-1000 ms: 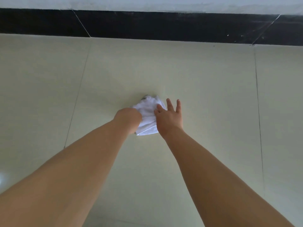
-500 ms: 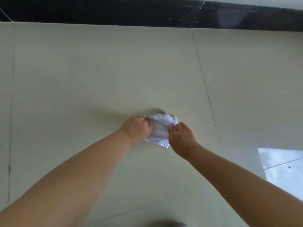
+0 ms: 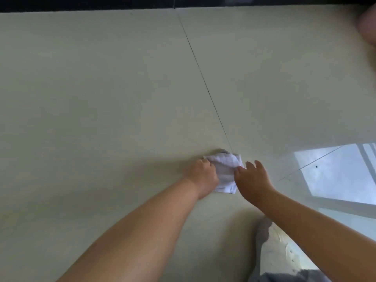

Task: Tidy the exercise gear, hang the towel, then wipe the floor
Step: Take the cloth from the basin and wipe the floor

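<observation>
A small white cloth [image 3: 224, 170] lies crumpled on the pale cream tiled floor [image 3: 101, 98], just left of a dark grout line. My left hand [image 3: 203, 177] is clenched on the cloth's left side and presses it to the floor. My right hand [image 3: 253, 178] rests at the cloth's right edge, fingers spread and lifted, its thumb touching the fabric. Both forearms reach in from the bottom of the view.
A black skirting strip [image 3: 81, 3] runs along the far edge of the floor. A bright window reflection [image 3: 335, 171] shines on the tiles at the right. My grey-socked foot [image 3: 263, 233] shows at the bottom right. A blurred pinkish shape [image 3: 368, 25] sits at the top right corner.
The cloth and both hands have slid to the right across the floor, past the grout line. My right hand has gone from curled on the cloth to fingers spread.
</observation>
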`<state>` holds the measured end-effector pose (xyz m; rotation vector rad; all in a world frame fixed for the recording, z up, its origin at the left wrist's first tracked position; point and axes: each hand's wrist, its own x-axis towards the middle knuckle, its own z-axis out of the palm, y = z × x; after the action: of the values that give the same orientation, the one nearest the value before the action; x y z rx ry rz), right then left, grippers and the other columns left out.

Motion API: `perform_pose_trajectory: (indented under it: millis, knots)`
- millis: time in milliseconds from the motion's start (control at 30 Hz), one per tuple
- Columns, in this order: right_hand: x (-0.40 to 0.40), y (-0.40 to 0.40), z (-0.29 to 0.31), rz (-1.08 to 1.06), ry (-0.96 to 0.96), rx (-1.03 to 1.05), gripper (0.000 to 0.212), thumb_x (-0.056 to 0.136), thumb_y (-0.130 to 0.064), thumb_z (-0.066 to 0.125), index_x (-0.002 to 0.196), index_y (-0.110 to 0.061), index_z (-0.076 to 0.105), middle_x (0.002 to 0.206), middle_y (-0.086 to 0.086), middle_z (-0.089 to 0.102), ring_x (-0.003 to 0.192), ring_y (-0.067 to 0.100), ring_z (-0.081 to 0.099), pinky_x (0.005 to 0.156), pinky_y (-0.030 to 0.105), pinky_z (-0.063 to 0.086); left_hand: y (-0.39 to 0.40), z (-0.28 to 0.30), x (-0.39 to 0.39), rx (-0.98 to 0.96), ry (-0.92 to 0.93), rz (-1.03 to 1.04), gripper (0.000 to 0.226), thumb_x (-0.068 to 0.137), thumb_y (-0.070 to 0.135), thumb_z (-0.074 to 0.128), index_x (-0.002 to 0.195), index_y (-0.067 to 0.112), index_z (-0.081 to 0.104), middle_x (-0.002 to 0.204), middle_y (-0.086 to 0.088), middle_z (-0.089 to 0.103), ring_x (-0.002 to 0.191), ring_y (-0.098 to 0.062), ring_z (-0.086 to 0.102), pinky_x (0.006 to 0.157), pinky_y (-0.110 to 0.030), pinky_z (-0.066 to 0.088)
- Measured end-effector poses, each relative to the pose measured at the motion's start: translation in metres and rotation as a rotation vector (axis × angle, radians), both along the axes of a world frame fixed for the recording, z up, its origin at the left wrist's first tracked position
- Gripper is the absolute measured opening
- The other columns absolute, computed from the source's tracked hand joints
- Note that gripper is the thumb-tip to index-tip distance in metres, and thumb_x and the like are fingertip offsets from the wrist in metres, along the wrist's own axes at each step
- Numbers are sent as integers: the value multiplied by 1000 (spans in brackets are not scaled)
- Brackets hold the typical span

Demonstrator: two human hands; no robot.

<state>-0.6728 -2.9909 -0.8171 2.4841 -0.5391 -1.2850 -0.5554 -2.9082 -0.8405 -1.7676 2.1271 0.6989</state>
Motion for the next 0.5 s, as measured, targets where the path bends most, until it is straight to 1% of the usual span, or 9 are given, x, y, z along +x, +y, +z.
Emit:
perform_pose_trajectory:
  millis: [33, 100, 167, 233, 267, 333, 400, 467, 500]
  knots:
    - [-4, -14, -1, -23, 3, -4, 34, 92, -7, 41, 124, -10, 53, 130, 6, 52, 128, 25, 42, 112, 41, 24, -13, 2, -3, -10, 9, 9, 36, 96, -2, 34, 127, -7, 51, 135, -27, 46, 127, -39, 41, 103, -43, 35]
    - [-4, -35, -2, -45, -11, -32, 39, 93, -5, 39, 130, -8, 47, 136, 6, 48, 135, 26, 34, 112, 42, 23, -36, 4, -2, -40, 7, 42, 36, 95, -1, 35, 127, -5, 52, 135, -26, 47, 128, -37, 41, 103, -42, 35]
    - [5, -55, -11, -33, -109, -79, 39, 85, -8, 55, 124, -3, 54, 128, 9, 56, 130, 27, 44, 109, 45, 31, -57, 4, 9, -41, -27, 103, 36, 95, -1, 36, 127, -5, 52, 134, -24, 47, 128, -36, 41, 103, -41, 36]
    - [31, -73, -16, -28, -244, -99, 44, 60, -12, 81, 99, 4, 69, 102, 17, 70, 107, 29, 64, 96, 50, 45, -72, 5, 27, -28, -69, 151, 36, 96, 0, 37, 128, -3, 52, 134, -21, 48, 128, -35, 42, 103, -41, 36]
    - [46, -78, -17, -33, -256, -106, 46, 61, -13, 81, 101, 6, 68, 105, 20, 68, 110, 29, 63, 100, 50, 42, -78, 8, 36, -15, -90, 178, 36, 96, 1, 38, 129, -2, 52, 134, -20, 49, 129, -35, 42, 104, -41, 36]
    - [76, -90, -22, -52, -261, -40, 47, 88, -10, 54, 132, 6, 45, 139, 20, 45, 138, 28, 33, 116, 48, 16, -88, 14, 59, 31, -152, 263, 36, 96, 2, 38, 129, 1, 53, 135, -16, 50, 129, -34, 43, 103, -39, 38]
    - [113, -105, -27, -45, -304, 12, 50, 95, -7, 41, 142, 2, 28, 151, 17, 28, 145, 28, 15, 117, 48, 4, -98, 17, 84, 37, -191, 430, 35, 96, 3, 39, 126, 3, 56, 132, -13, 53, 127, -31, 46, 100, -37, 41]
    - [149, -120, -35, -53, -418, 50, 55, 95, -9, 40, 146, -2, 21, 155, 12, 20, 146, 27, 9, 116, 52, -1, -103, 10, 113, -42, -273, 544, 26, 89, 9, 55, 110, 5, 68, 114, -11, 65, 112, -27, 60, 87, -32, 49]
    - [166, -125, -37, -80, -478, 71, 56, 95, -10, 39, 147, -5, 19, 156, 9, 17, 147, 25, 6, 115, 54, -5, -104, 14, 129, -130, -337, 584, 20, 74, 18, 72, 89, 6, 75, 92, -8, 72, 91, -22, 70, 72, -25, 54]
